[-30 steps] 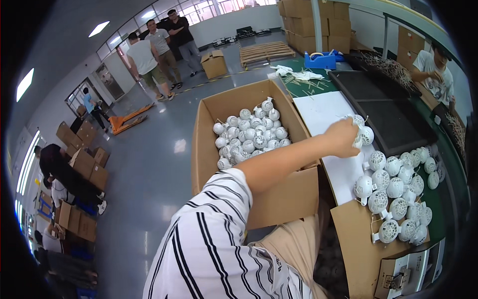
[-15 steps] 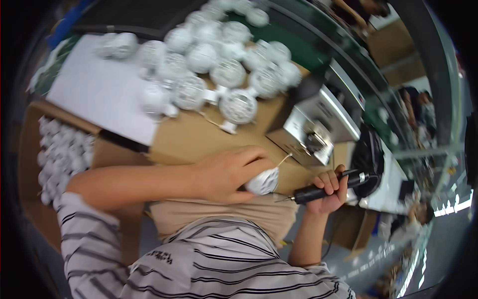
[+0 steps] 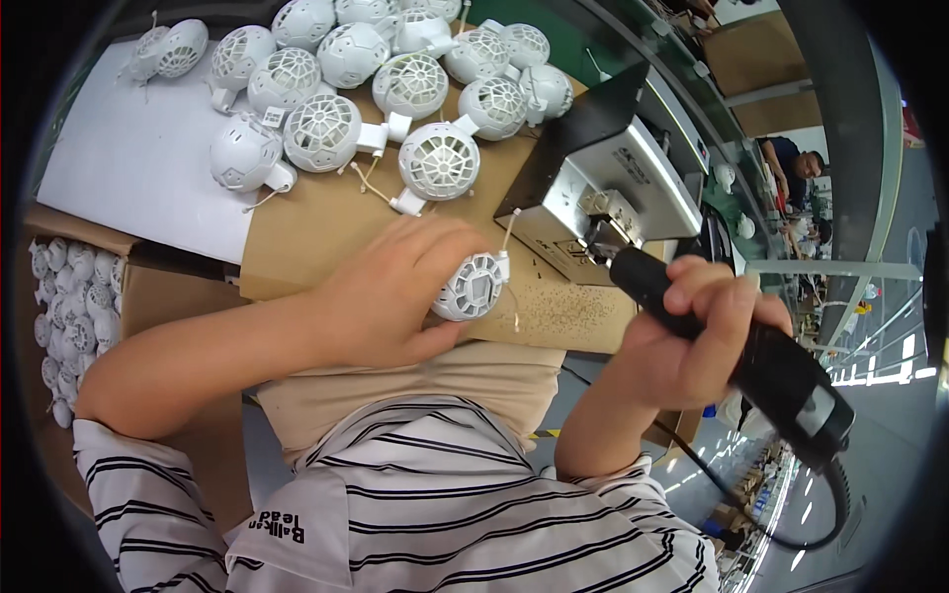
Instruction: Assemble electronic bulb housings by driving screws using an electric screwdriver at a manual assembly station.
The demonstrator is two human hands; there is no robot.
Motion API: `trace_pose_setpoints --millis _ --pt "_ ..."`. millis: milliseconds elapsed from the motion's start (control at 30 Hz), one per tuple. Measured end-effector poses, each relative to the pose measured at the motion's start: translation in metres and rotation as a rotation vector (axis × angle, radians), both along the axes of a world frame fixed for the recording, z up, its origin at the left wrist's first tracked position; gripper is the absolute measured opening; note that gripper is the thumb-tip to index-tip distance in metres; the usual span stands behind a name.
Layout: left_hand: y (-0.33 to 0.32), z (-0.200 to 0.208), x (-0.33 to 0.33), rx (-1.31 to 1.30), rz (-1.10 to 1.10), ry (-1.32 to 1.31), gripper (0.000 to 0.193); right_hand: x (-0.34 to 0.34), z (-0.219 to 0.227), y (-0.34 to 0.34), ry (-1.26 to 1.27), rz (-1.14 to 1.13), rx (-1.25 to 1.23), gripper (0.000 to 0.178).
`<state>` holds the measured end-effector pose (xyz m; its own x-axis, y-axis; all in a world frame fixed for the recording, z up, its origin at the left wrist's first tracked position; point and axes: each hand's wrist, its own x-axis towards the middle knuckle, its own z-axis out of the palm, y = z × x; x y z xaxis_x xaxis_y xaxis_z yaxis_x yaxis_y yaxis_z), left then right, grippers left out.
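My left hand (image 3: 400,287) is closed round a white ball-shaped plastic housing (image 3: 478,287) with a slotted grille, held low over the cardboard-covered bench. A small tab and a thin wire stick out of the housing on its right side. My right hand (image 3: 697,331) grips a black electric screwdriver (image 3: 796,385), its cable hanging down behind it. The screwdriver's front end is at the mouth of a silver and black screw feeder (image 3: 643,168); its bit tip is hard to make out against the metal there.
Several similar white housings (image 3: 323,131) with short wires lie across the back of the bench. A white sheet (image 3: 148,188) lies at the left. Below it, a carton (image 3: 183,296) holds many more housings. Tiny screws (image 3: 568,311) are scattered on the cardboard. A person (image 3: 786,168) sits at far right.
My right hand has raised the screwdriver and swung its front end from beside the housing to the screw feeder. My left hand still holds the housing, now turned with its grille facing up.
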<state>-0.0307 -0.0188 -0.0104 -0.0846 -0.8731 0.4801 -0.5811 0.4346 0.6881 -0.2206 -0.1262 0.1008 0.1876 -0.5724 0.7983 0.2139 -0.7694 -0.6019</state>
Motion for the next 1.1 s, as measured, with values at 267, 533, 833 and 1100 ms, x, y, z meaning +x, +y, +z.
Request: trace_pose_setpoints --millis 267,533,833,1100 --pt "0.002 -0.001 0.0 0.005 -0.003 0.001 0.06 -0.001 0.012 0.019 -0.075 0.258 0.231 0.021" --pt "-0.001 -0.002 -0.001 -0.006 -0.024 -0.041 0.063 0.005 0.007 0.034 -0.131 0.275 0.181 0.023" --pt "-0.002 -0.002 0.0 0.013 -0.057 0.01 0.065 0.01 0.0 0.009 -0.082 -0.055 -0.03 0.021" --pt "-0.003 0.003 0.001 0.003 -0.042 0.022 0.063 0.008 0.006 0.006 0.008 0.05 -0.002 0.022"
